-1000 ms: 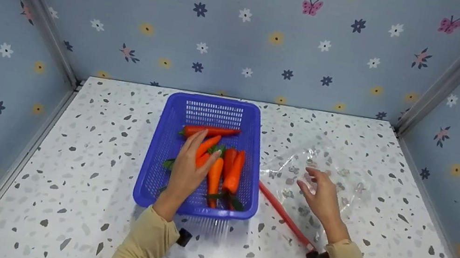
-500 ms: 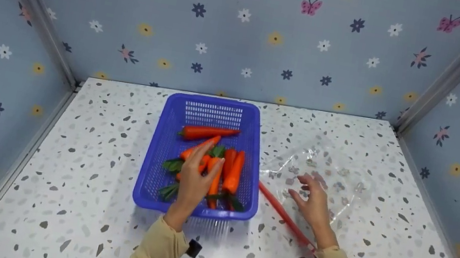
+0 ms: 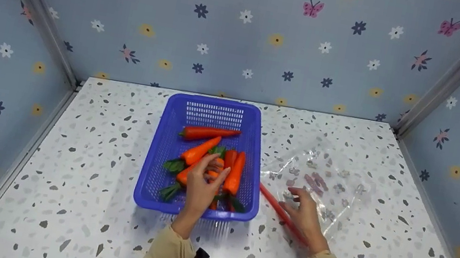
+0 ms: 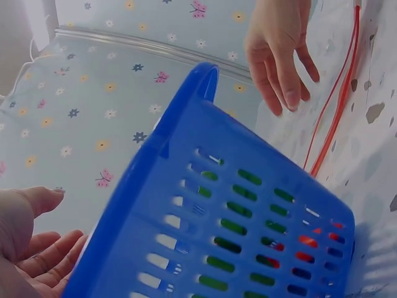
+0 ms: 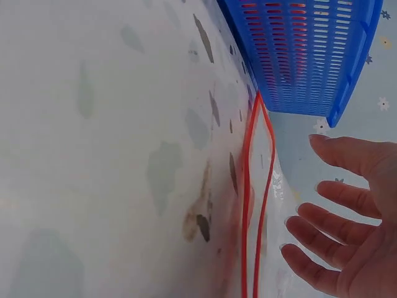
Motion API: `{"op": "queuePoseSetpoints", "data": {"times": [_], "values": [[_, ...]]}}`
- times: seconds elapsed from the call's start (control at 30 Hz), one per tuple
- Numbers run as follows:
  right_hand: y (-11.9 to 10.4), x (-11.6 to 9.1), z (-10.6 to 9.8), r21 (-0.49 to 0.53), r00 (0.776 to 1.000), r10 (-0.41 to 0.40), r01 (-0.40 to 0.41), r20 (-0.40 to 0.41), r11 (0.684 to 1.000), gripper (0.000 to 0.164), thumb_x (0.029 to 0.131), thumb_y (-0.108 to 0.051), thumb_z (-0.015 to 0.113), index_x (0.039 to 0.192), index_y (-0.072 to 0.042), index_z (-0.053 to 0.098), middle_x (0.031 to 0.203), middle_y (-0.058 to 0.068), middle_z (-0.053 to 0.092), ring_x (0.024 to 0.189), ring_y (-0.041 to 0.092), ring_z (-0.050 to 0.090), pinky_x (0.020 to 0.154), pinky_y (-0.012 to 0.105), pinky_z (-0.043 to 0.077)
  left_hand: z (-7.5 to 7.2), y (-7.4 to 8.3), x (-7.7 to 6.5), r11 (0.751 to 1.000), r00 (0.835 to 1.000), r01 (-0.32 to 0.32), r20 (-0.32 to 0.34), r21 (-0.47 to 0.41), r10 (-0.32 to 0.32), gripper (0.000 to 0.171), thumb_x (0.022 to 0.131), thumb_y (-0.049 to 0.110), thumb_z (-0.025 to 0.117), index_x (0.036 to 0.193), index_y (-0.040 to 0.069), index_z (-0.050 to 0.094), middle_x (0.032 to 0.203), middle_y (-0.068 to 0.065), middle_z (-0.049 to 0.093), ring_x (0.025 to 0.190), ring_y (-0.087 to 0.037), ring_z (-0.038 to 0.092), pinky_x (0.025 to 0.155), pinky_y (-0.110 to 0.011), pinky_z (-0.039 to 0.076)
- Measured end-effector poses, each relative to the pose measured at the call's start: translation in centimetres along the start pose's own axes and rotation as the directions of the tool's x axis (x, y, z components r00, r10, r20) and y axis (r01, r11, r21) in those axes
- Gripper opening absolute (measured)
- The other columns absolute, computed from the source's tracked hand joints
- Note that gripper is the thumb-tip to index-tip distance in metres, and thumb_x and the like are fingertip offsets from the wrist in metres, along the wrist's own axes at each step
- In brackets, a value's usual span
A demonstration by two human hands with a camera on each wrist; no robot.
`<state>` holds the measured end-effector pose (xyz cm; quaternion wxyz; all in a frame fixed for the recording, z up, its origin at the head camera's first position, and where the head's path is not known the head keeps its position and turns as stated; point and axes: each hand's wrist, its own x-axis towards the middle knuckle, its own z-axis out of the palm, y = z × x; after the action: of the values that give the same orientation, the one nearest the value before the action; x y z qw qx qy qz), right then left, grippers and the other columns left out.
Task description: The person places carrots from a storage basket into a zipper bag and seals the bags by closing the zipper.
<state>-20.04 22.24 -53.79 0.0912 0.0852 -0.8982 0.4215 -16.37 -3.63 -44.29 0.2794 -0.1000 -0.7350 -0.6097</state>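
A blue plastic basket (image 3: 147, 166) holds several orange carrots (image 3: 202, 150) with green tops, and a longer, redder pointed one (image 3: 210, 133) lies across its far end. My left hand (image 3: 200, 192) hovers over the front of the basket, fingers loosely bent, overlapping some carrots. In the left wrist view nothing lies in that hand (image 4: 37, 248), beside the rim. To the right lies a clear plastic bag (image 3: 344, 177) with small printed shapes and a red strip (image 3: 272, 199) along its near-left edge. My right hand (image 3: 304, 215), relaxed and holding nothing, is over that strip.
A speckled white tabletop (image 3: 89, 147) carries everything. Blue flowered panels (image 3: 247, 32) rise at the back and on both sides. Small black blocks (image 3: 201, 257) sit at both wrists. In the right wrist view the red strips (image 5: 247, 205) stand slightly apart.
My left hand has drawn back toward me and to the right, its fingers bending more. The right hand has shifted left and nearer me, over the red strip. Basket and bag stay put.
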Motion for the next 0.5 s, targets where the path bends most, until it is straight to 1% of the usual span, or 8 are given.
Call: {"op": "queuePoseSetpoints", "data": {"times": [0.13, 0.23, 0.33, 0.4, 0.47, 0.5], "values": [[0.47, 0.01, 0.42, -0.028, 0.997, 0.052, -0.050, 0.054, 0.998, 0.045, 0.070, -0.007, 0.073, 0.110, 0.003, 0.055, 0.104, 0.019, 0.056, 0.091, 0.033, 0.053, 0.079, 0.042, 0.042, 0.32, -0.02, -0.19, 0.997, 0.998, 0.068, 0.021, -0.025, -0.067, 0.030, 0.077, -0.001, 0.065, 0.105, -0.009, 0.056, 0.083, -0.019, 0.060, 0.071, -0.027, 0.058, 0.058, -0.030, 0.050], [0.64, 0.09, 0.56, -0.055, 0.994, 0.070, -0.065, 0.081, 0.996, 0.049, 0.068, -0.009, 0.075, 0.111, 0.004, 0.055, 0.103, 0.019, 0.056, 0.090, 0.031, 0.053, 0.081, 0.042, 0.041, 0.50, -0.05, -0.37, 0.995, 0.995, 0.093, 0.035, -0.031, -0.092, 0.029, 0.077, -0.001, 0.065, 0.104, -0.009, 0.056, 0.081, -0.021, 0.060, 0.070, -0.028, 0.058, 0.057, -0.031, 0.050], [0.66, 0.14, 0.59, -0.075, 0.995, 0.043, -0.035, 0.095, 0.997, 0.052, 0.065, -0.014, 0.076, 0.109, 0.005, 0.055, 0.098, 0.018, 0.055, 0.086, 0.030, 0.052, 0.078, 0.043, 0.041, 0.65, -0.05, -0.51, 0.993, 0.993, 0.112, 0.049, -0.036, -0.110, 0.026, 0.077, -0.002, 0.065, 0.102, -0.008, 0.057, 0.080, -0.020, 0.060, 0.070, -0.028, 0.058, 0.057, -0.032, 0.050], [0.62, 0.12, 0.55, -0.101, 0.995, 0.005, 0.005, 0.099, 0.995, 0.053, 0.063, -0.018, 0.078, 0.106, 0.005, 0.056, 0.093, 0.017, 0.054, 0.081, 0.028, 0.051, 0.075, 0.041, 0.042, 0.77, -0.02, -0.61, 0.992, 0.991, 0.125, 0.060, -0.032, -0.123, 0.025, 0.078, -0.001, 0.065, 0.101, -0.007, 0.057, 0.081, -0.019, 0.060, 0.069, -0.028, 0.057, 0.057, -0.030, 0.049], [0.53, 0.13, 0.56, -0.129, 0.994, -0.013, 0.027, 0.109, 0.991, 0.052, 0.062, -0.018, 0.078, 0.103, 0.005, 0.056, 0.091, 0.016, 0.053, 0.079, 0.028, 0.050, 0.073, 0.041, 0.042, 0.87, 0.18, -0.69, 0.989, 0.988, 0.142, 0.069, -0.026, -0.140, 0.025, 0.078, 0.000, 0.065, 0.100, -0.007, 0.058, 0.081, -0.019, 0.060, 0.069, -0.028, 0.057, 0.057, -0.030, 0.049], [0.50, 0.17, 0.58, -0.141, 0.993, -0.009, 0.025, 0.117, 0.990, 0.052, 0.061, -0.017, 0.078, 0.103, 0.005, 0.057, 0.091, 0.016, 0.053, 0.080, 0.028, 0.050, 0.073, 0.042, 0.042, 0.93, 0.29, -0.75, 0.989, 0.987, 0.148, 0.074, -0.019, -0.146, 0.025, 0.078, 0.000, 0.065, 0.100, -0.006, 0.058, 0.081, -0.019, 0.060, 0.069, -0.028, 0.057, 0.056, -0.029, 0.048]]}}
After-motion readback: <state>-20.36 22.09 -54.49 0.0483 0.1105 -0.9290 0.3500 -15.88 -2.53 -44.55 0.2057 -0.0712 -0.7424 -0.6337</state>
